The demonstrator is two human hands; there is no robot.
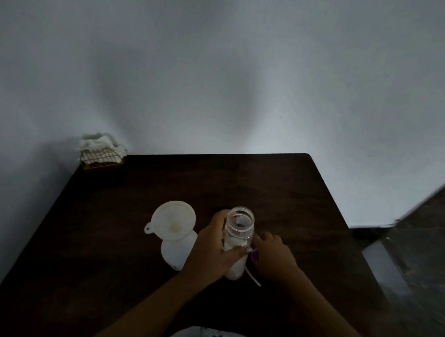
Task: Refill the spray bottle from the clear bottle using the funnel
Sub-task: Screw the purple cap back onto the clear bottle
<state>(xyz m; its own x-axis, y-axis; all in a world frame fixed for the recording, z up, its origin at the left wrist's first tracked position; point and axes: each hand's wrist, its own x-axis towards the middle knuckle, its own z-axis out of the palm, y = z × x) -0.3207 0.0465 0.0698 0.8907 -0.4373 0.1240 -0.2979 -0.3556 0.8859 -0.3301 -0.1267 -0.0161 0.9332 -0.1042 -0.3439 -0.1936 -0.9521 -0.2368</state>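
Observation:
A clear bottle (239, 227) stands upright at the table's middle, its wide mouth uncapped and pale liquid in its lower part. My left hand (213, 250) is wrapped around its side. To its left, a white funnel (173, 221) sits in the neck of the white spray bottle (176, 251), whose spray head is off. A purple spray head (255, 255) with a thin white tube lies on the table just right of the clear bottle. My right hand (276, 258) rests palm down beside it with fingers spread; whether it touches the head is unclear.
The dark wooden table (109, 239) stands against a pale wall. A wire basket (102, 157) with white cloth sits at its far left corner. The table's right edge drops to a dim floor (418, 256).

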